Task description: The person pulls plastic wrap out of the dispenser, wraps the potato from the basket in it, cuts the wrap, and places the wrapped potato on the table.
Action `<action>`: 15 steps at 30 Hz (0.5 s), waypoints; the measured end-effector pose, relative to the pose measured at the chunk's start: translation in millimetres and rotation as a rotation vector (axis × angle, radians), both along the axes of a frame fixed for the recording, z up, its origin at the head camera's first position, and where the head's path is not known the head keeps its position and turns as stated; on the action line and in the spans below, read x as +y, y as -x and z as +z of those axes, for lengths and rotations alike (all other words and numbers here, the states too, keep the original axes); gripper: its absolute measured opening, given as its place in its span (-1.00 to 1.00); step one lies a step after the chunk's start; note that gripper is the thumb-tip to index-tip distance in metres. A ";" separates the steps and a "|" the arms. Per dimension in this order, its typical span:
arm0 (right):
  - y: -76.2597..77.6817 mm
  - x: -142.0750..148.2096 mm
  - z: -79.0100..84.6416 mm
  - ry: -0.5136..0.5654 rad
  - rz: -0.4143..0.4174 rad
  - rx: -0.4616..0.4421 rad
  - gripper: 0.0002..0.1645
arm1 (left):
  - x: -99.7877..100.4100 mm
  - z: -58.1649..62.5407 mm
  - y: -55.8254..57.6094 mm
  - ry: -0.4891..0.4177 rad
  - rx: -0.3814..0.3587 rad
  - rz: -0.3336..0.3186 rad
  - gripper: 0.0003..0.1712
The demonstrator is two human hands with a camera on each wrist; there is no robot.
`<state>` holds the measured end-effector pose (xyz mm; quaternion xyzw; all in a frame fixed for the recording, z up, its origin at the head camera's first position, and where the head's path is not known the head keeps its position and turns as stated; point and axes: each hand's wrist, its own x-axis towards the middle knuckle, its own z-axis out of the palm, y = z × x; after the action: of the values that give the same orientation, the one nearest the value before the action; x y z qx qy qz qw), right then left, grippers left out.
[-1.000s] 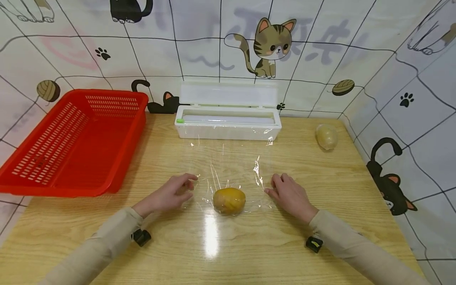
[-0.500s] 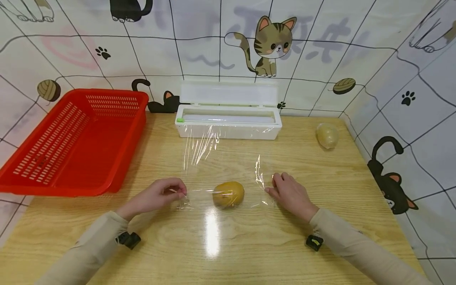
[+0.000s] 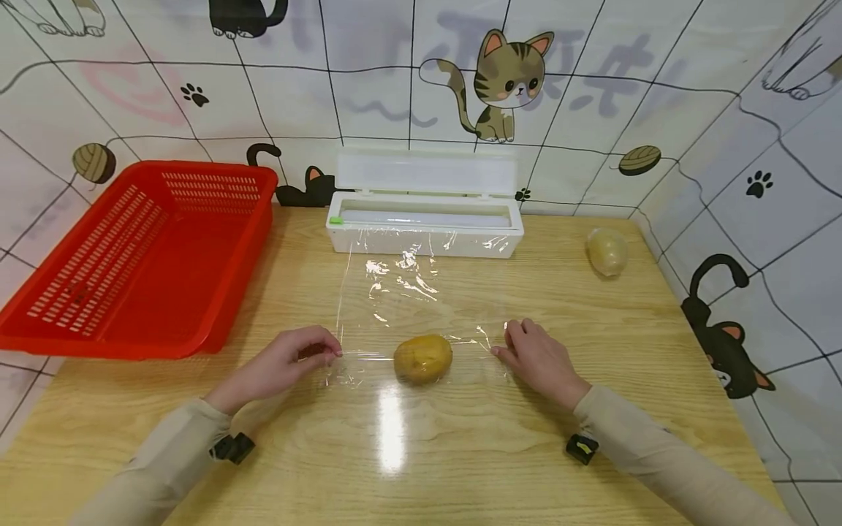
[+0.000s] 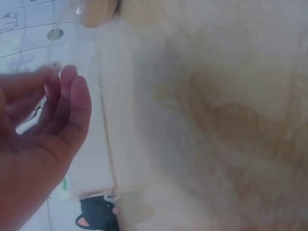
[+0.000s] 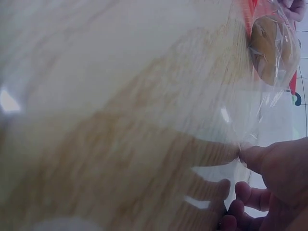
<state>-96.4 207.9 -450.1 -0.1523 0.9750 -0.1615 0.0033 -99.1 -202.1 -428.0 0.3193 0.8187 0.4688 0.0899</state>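
A sheet of cling film (image 3: 403,281) runs from the white dispenser box (image 3: 424,239) toward the front of the table. Under it lies a yellow-brown, potato-like oval (image 3: 423,359); in the right wrist view the film wrinkles around this potato (image 5: 269,50). My left hand (image 3: 283,365) pinches the film's left edge between thumb and fingers, with a taut crease leading to the potato. My right hand (image 3: 541,361) pinches the right edge; its thumb (image 5: 252,156) presses on the film in the right wrist view.
A red slatted basket (image 3: 154,285) stands on the left. At the back right of the wooden table (image 3: 500,467) sits a pale yellow round thing (image 3: 607,252) wrapped in film. The dispenser's lid (image 3: 426,172) is raised against the cat-patterned wall sheet (image 3: 368,44).
My left hand has taken hold of the film's left edge and moved left and slightly away from the potato, drawing the film taut. My right hand has stayed at the right edge.
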 end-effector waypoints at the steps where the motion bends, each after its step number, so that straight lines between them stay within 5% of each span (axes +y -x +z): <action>1: -0.3 0.4 0.2 0.002 -0.001 -0.001 -0.64 | 1.1 -1.4 1.2 0.005 -0.009 0.018 -0.81; 7: -0.9 0.1 1.6 -0.012 0.002 -0.018 -0.64 | 8.5 -14.2 10.6 0.093 0.032 0.109 -0.83; 15: -0.1 0.4 1.1 -0.017 -0.013 -0.039 -0.64 | 25.3 -25.0 19.9 0.308 0.182 0.078 -0.73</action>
<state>-96.3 208.2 -449.0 -0.1427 0.9771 -0.1560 0.0226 -119.0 -176.9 -453.1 0.3111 0.8972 0.3103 0.0449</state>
